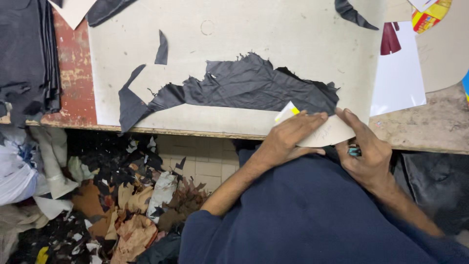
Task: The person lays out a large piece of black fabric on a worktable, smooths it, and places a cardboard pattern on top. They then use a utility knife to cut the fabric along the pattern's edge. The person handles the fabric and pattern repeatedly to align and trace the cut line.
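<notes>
The left hand (288,137) lies flat, fingers spread, pinning a pale card pattern (326,134) onto the ragged black leather piece (244,88) at the near edge of the table (430,127), while the right hand (366,151) curls closed round a small dark-handled tool (353,150) — it looks like the marking or cutting-round stage. Any next stroke would need the pattern held dead still. The tool's tip is hidden — and the floor scraps (127,205) blur together.
</notes>
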Tool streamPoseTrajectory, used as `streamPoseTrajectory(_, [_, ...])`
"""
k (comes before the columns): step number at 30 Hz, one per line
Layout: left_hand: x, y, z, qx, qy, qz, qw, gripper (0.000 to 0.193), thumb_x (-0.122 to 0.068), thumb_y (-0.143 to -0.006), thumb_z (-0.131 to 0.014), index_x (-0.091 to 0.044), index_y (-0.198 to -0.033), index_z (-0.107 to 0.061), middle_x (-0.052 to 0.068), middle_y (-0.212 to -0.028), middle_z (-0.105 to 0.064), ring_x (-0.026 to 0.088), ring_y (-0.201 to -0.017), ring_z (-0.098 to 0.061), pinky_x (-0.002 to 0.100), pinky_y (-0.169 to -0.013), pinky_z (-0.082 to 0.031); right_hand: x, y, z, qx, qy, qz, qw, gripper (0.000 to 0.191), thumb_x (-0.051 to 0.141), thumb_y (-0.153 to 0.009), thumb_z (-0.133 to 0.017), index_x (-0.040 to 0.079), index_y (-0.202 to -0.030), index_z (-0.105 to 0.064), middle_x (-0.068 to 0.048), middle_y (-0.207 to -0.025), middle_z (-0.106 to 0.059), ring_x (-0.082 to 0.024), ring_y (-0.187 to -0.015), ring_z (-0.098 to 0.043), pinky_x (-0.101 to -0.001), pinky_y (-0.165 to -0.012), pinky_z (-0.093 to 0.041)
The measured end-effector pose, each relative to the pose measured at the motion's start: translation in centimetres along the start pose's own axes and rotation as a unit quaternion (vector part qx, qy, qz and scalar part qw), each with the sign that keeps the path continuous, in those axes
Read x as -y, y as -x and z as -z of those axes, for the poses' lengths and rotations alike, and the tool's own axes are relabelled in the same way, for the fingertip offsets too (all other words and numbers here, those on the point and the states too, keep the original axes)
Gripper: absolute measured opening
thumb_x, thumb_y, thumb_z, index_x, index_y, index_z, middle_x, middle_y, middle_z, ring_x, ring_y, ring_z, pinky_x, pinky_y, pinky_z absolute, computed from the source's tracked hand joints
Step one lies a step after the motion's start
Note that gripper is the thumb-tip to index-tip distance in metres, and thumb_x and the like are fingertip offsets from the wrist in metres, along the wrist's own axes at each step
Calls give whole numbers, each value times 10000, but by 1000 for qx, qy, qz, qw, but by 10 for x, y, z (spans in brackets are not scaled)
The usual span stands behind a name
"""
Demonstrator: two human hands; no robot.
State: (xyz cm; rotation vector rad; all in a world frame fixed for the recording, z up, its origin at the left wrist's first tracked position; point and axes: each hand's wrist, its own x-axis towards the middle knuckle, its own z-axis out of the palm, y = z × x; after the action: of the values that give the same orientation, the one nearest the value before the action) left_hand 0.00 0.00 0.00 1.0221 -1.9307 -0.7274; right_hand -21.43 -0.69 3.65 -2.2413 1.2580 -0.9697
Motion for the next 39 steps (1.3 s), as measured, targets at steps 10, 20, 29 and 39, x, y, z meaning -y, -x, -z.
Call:
streamPoseTrajectory(10, [28,44,-20,-67,86,121,987,428,12,-960,-626,-90,-1375,-656,124,-1392,-689,276,-1309,-678,347,-1142,-546,-2,2,-26,40,56,-208,976,650,78,-816,-811,-20,-1407,-558,-241,-1133,-705,-314,-831,-700,-353,-672,-579])
streamPoseTrajectory(20, [116,29,83,-29,108,365,924,278,-200,-995,-638,52,-1046,-745,147,-785,-777,174,-718,-743,338,-623,-564,-12,-20,-93,169,-175,-391,888,458,328,-964,-660,54,-1331,-681,-136,-1016,-803,-159,-495,-635,-319,-496,-495])
streamPoseTrajectory(29, [96,19,71,41,-147,214,965,234,-227,-989,-646,-22,-896,-709,240,-736,-686,459,-714,-676,557,-627,-517,31,-9,-146,103,-201,-415,881,659,262,-836,-764,1,-1384,-507,-137,-1015,-749,-134,-433,-617,-300,-437,-495])
streamPoseTrajectory(39, [130,-72,187,297,-129,134,937,233,-223,-800,-794,-119,-1008,-809,59,-866,-773,226,-803,-726,409,-772,-565,6,7,-134,53,-100,-361,926,377,198,-895,-791,-22,-1189,-702,-153,-995,-743,-170,-770,-643,-292,-642,-519])
